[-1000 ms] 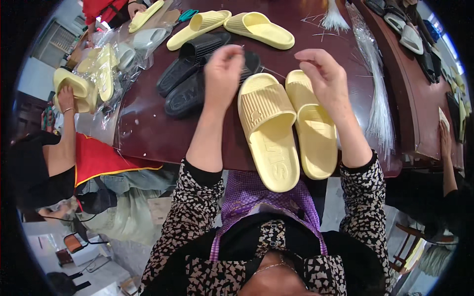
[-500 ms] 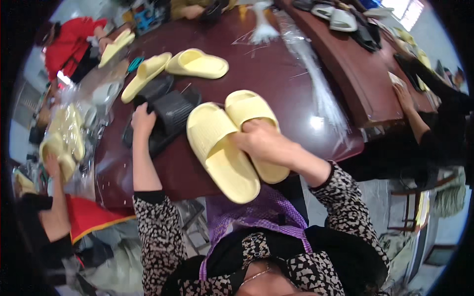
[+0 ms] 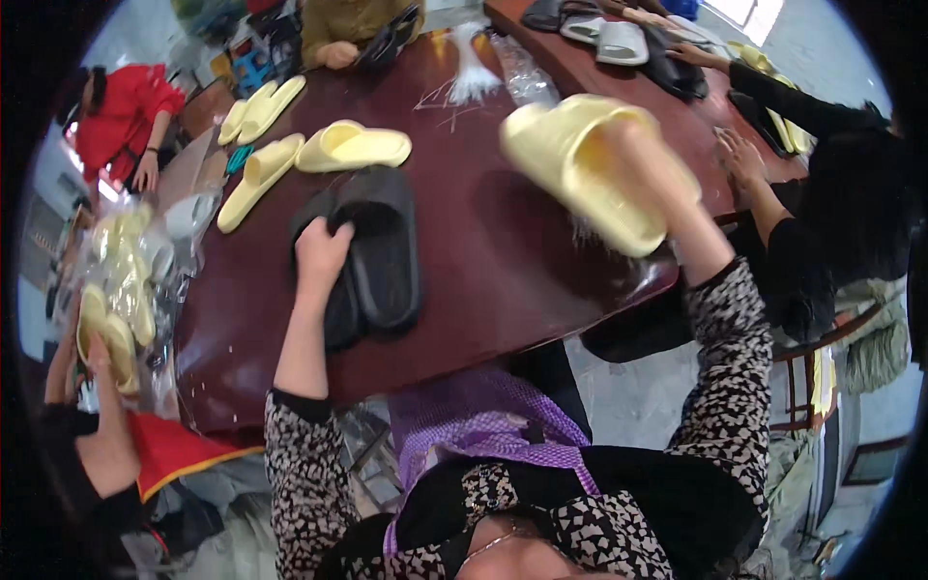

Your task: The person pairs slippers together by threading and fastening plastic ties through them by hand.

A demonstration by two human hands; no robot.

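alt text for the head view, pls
The person's right hand lifts a blurred pair of yellow slides above a dark red table, while the left hand rests on a pair of black slides. More yellow slides lie beyond.

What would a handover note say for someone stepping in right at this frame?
Left hand: resting on the black slippers lying on the dark red table.
Right hand: raised over the table's right side, gripping the pale yellow slippers, blurred by motion.
Done: yellow pair is off the table.
Left: black pair not lifted; more yellow slippers lie farther back.
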